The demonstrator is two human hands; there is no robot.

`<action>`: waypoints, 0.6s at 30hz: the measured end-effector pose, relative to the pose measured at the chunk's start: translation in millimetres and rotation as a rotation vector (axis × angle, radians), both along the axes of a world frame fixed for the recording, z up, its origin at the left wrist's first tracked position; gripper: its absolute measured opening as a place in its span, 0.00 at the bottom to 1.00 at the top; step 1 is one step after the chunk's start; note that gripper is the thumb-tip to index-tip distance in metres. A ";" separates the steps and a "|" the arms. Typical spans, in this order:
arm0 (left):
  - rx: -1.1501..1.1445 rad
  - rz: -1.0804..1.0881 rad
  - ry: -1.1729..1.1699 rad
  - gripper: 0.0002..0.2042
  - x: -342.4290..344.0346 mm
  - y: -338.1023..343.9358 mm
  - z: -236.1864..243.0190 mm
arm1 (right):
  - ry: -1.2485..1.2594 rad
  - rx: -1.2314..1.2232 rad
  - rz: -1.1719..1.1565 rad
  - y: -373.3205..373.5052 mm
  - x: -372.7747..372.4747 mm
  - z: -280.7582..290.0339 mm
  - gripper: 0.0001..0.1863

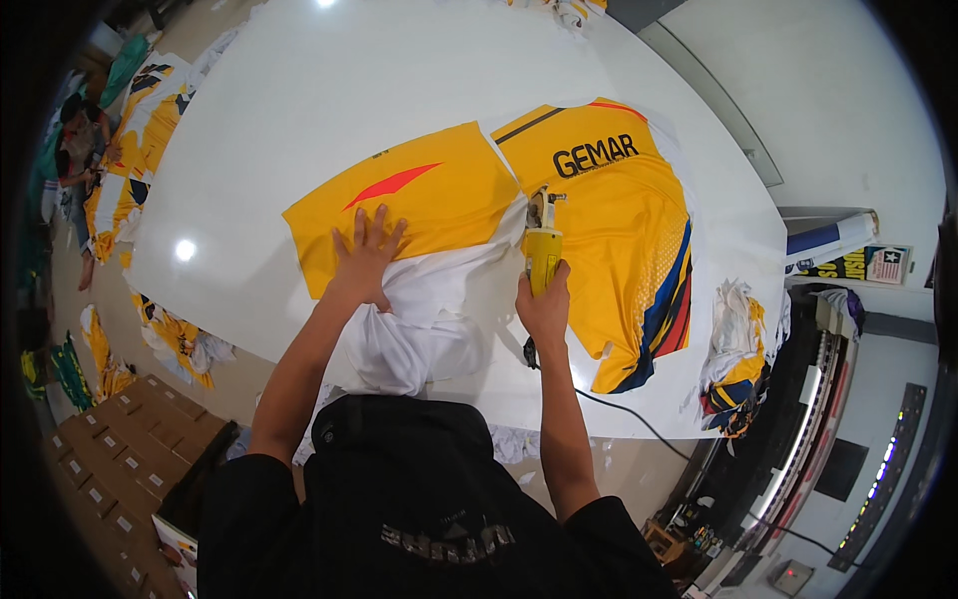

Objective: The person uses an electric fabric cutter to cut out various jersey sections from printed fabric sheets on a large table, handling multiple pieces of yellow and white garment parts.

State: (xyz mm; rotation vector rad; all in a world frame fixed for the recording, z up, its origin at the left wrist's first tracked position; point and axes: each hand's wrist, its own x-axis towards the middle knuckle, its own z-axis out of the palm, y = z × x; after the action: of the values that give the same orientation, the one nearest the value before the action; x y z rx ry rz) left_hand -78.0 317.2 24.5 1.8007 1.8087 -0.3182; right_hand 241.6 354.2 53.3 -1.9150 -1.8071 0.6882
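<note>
Illum.: bright overall. White tabletop [230,140] strongly lit; 2 glare spots, 1 at L, 1 at top edge, consistent w/ overhead source. Soft shadows near L hand [364,262] & R hand [544,307]. Black shirt [419,489] v. dark, little fold detail. Lit strip [882,461], far R, bright vs. dim surrounds. Ctr. fairly sharp; periph. soft, table edge bowed, corners black (fisheye).
</note>
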 end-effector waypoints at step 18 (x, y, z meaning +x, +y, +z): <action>0.028 0.026 -0.004 0.82 -0.7 -3.6 -7.2 | -0.057 0.030 0.113 25.3 16.3 -5.6 0.36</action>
State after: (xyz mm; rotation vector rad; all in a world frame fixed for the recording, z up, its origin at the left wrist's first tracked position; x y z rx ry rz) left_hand -78.7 313.7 17.4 1.7937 1.8409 -0.2796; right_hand 258.0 379.5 47.7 -1.8419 -1.9620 0.6459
